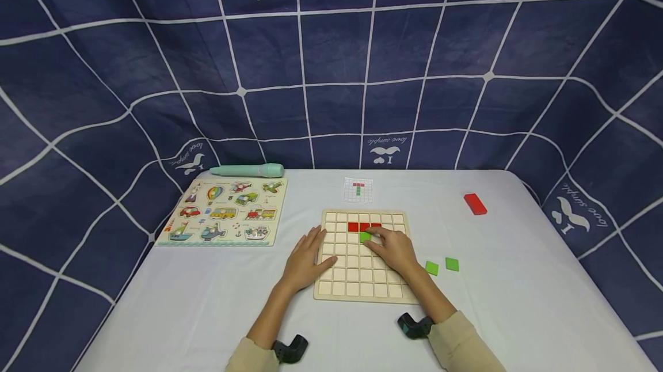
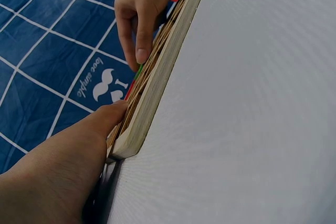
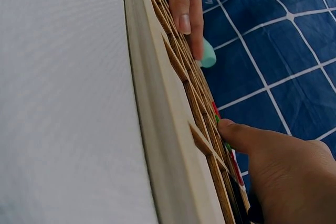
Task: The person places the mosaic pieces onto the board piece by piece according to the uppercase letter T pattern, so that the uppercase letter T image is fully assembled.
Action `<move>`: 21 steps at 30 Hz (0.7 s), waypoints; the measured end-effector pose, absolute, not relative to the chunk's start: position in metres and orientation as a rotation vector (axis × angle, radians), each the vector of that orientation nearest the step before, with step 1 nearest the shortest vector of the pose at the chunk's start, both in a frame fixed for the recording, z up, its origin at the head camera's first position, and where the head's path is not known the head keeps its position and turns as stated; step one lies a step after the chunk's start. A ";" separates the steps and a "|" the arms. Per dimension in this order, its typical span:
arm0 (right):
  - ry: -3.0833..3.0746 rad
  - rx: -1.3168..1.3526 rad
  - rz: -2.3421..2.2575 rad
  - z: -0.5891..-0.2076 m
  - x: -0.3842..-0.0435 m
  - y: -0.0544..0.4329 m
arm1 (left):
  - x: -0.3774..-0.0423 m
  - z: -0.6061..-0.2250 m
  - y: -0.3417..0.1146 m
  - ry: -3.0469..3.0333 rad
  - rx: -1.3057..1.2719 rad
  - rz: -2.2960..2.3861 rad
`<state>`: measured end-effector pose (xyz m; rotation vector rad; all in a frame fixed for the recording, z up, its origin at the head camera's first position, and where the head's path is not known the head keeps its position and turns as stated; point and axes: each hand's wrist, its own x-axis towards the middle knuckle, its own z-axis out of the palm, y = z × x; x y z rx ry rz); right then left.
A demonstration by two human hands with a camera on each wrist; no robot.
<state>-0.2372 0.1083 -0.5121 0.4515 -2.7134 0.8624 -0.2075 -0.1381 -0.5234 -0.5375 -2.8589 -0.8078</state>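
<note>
Head view: my left hand rests, fingers straight and thumb spread apart, at the left edge of the wooden board. My right hand pinches a green tile at the board's grid, just below the red row. Two loose green tiles lie right of the board. Behind, the blue cloth reads "love simple", upside down.

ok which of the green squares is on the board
The green square by the right hand, below the red squares; the other two green squares lie off the board, on the white cloth.
</note>
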 end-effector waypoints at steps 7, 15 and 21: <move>-2.705 0.461 0.849 -0.512 -0.236 0.110 | -0.208 -0.523 -0.138 -2.861 -0.536 -0.806; -2.690 0.480 0.860 -0.506 -0.223 0.128 | -0.207 -0.524 -0.138 -2.874 -0.532 -0.809; -2.643 0.468 0.842 -0.506 -0.209 0.160 | -0.207 -0.523 -0.137 -2.869 -0.540 -0.810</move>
